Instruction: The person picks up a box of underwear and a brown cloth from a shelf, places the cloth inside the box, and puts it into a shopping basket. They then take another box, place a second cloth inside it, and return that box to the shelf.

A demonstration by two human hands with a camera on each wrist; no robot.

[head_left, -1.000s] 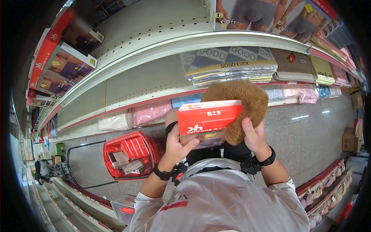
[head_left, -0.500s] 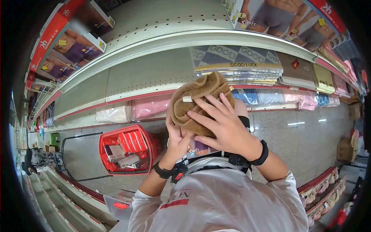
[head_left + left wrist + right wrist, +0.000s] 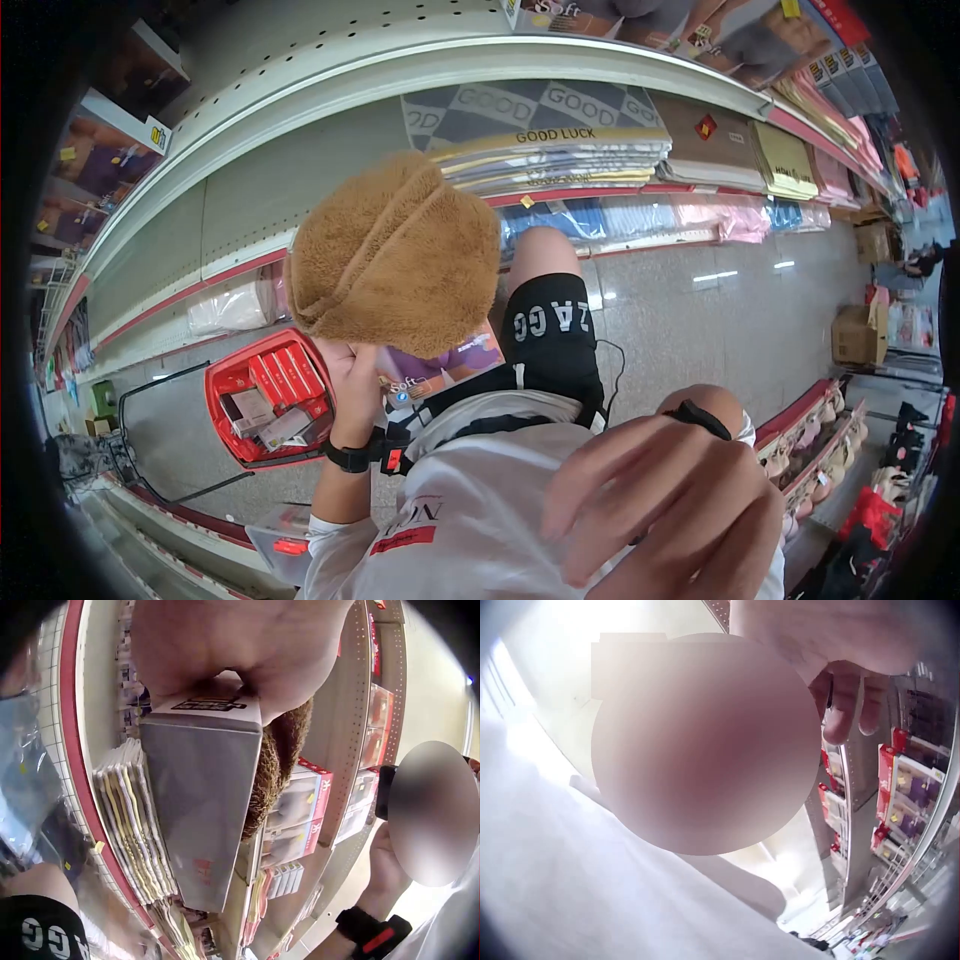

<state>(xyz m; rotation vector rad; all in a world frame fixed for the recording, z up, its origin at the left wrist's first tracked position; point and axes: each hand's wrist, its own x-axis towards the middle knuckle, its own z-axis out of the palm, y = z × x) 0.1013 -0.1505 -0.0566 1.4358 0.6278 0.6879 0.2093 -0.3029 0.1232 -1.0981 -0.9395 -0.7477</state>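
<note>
My left hand grips an underwear box with a "Soft" label. Over the box lies a rounded brown plush piece with a seam across it, hiding most of the box and the left fingers. In the left wrist view the grey side of the box faces the camera, thumb and finger at its edge, and the plush shows behind. My right hand is raised close to the head camera, fingers loosely bent and holding nothing.
A red basket with several boxes stands on the floor at left. Folded "GOOD LUCK" textiles lie on the shelf ahead, with bagged goods lower down. Another rack is at right, beyond it a cardboard box.
My right hand has left the plush piece and come up toward the head camera. The plush, held with the box in my left hand, has turned over and appears further left.
</note>
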